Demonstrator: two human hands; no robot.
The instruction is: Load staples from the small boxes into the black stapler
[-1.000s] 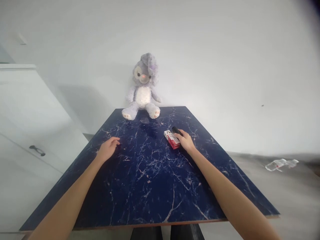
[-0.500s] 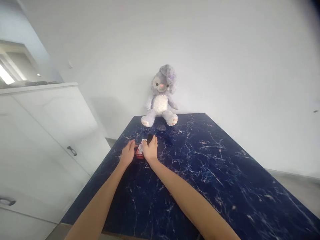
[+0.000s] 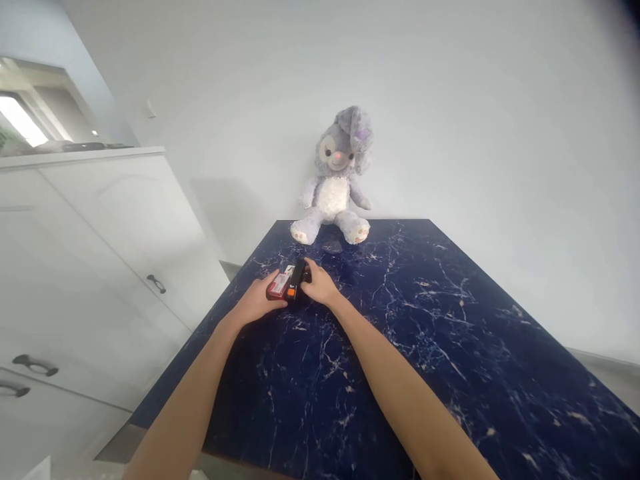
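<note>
A small red-and-white box (image 3: 280, 283) lies on the blue marbled table, with my left hand (image 3: 257, 298) closed around its left side. Right beside it is a black oblong object (image 3: 297, 275) with an orange patch at its near end; its exact kind I cannot make out. My right hand (image 3: 320, 283) grips that black object from the right, thumb near and fingertips at the far end. Box and black object sit side by side, roughly parallel, between my two hands.
A grey-lilac plush toy (image 3: 334, 190) sits at the table's far edge against the white wall. A dark flat round thing (image 3: 331, 247) lies between its feet. White cabinets (image 3: 110, 267) with dark handles stand to the left. The marbled tabletop (image 3: 400, 320) stretches to the right.
My left hand has closed on the box, which it was beside before. My right hand's thumb has left the box, and the black object's orange end now shows. The view has shifted slightly.
</note>
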